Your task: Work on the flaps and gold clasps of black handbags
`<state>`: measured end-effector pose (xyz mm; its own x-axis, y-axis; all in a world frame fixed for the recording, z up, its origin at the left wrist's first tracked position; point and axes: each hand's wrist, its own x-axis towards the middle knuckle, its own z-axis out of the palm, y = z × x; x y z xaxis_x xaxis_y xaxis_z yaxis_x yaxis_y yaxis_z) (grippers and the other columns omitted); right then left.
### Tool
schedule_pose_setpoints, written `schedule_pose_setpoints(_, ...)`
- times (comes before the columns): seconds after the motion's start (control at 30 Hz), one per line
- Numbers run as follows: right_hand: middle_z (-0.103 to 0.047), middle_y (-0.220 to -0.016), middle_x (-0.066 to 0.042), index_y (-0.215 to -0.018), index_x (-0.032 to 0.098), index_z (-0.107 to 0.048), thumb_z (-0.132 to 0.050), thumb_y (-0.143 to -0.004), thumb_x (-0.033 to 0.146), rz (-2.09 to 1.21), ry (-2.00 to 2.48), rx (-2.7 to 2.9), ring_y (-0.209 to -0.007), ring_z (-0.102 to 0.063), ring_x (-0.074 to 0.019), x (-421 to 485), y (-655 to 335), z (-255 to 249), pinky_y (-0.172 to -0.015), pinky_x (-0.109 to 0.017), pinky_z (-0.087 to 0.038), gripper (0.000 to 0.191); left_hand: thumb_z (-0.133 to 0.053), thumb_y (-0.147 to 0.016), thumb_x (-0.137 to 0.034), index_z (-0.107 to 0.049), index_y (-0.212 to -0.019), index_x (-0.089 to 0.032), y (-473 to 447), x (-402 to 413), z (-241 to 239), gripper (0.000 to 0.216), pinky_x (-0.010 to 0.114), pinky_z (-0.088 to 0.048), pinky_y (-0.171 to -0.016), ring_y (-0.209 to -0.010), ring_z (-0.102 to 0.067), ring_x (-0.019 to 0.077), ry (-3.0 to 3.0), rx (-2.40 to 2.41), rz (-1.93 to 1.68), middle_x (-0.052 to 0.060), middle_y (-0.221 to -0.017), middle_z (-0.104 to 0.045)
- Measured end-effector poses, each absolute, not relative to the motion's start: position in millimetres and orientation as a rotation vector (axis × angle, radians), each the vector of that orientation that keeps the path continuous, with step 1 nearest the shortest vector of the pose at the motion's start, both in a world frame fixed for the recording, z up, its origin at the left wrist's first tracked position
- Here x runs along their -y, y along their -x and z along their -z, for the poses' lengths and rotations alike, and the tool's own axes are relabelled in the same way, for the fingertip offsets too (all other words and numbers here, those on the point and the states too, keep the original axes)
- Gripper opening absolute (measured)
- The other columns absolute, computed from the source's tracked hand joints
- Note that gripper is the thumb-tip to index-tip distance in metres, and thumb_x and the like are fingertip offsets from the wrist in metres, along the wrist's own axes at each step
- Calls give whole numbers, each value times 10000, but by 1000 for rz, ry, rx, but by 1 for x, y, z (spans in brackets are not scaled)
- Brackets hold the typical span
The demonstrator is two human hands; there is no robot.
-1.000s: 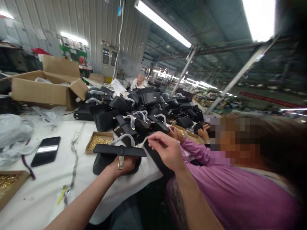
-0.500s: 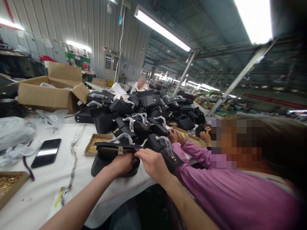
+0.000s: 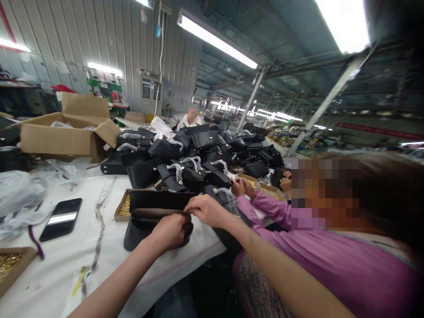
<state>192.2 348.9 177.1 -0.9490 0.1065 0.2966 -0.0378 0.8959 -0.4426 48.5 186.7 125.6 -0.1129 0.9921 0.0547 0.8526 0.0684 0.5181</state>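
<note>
A black handbag [image 3: 145, 221] lies on the white table [image 3: 49, 269] in front of me, its flap [image 3: 159, 199] lifted upright. My left hand [image 3: 170, 230] grips the bag's near right edge. My right hand [image 3: 205, 210] pinches the flap's right end, beside the left hand. A small box of gold hardware [image 3: 123, 208] sits just behind the bag, touching it.
A heap of black handbags [image 3: 198, 154] fills the table behind. A person in a purple top [image 3: 318, 260] works close at my right. A phone [image 3: 61, 218], plastic wrap [image 3: 20, 190], an open cardboard box [image 3: 62, 132] and another hardware tray [image 3: 9, 265] lie at left.
The bag's flap has gone from lying flat to standing upright. My right hand came down from the air onto the flap's right end; my left hand shifted onto the bag's edge.
</note>
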Motion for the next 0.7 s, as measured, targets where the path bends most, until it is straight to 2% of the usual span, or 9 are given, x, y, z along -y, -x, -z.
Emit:
schedule_pose_setpoints(0.17,-847,-1093,-33,-1143,239,-868,-684,-998,103,-856,238,2583,-994,-785,-194,-347,-198,-170,-941,-305,-578,271,-476,-1036,-281,-686,-976,-207,-56,-190,-128,232,426,-539,-853,-1003,-768,359,-1844,-2063,-659,152,-1082,-786)
schedule_pose_setpoints(0.27,-843,-1085,-37,-1128,228,-867,-712,-999,141,-968,361,2448,-942,-771,-186,-337,-207,-164,-875,-289,-574,220,-454,-1040,-265,-700,-970,-203,-57,-193,-124,264,420,-521,-830,-959,-759,343,-1847,-2093,-609,160,-1050,-782)
schedule_pose_setpoints(0.43,-795,-908,-5,-1069,236,-849,-724,-1044,286,-1183,599,2141,-767,-699,-153,-303,-227,-147,-695,-249,-526,137,-496,-1020,-286,-723,-1107,-194,-58,-199,-122,260,441,-506,-867,-984,-717,350,-1870,-2224,-585,183,-1099,-753)
schedule_pose_setpoints(0.53,-752,-828,-5,-1081,240,-827,-700,-1077,388,-1195,682,2012,-726,-678,-162,-268,-236,-132,-674,-264,-523,195,-573,-989,-330,-724,-1037,-197,-55,-206,-126,207,406,-475,-813,-951,-700,322,-1767,-2205,-576,156,-1049,-746)
schedule_pose_setpoints(0.6,-788,-966,-38,-1139,247,-808,-649,-1109,408,-1131,688,1966,-824,-723,-187,-242,-238,-121,-760,-289,-565,228,-653,-941,-353,-703,-930,-201,-52,-213,-129,160,364,-421,-714,-848,-680,275,-1660,-2102,-543,105,-924,-733)
schedule_pose_setpoints(0.7,-753,-1348,-91,-1193,252,-775,-555,-1150,365,-1032,637,1920,-1166,-734,-237,-212,-236,-109,-1019,-347,-581,252,-761,-834,-307,-653,-804,-190,-45,-222,-134,162,339,-316,-608,-696,-609,208,-1572,-1985,-483,35,-740,-661)
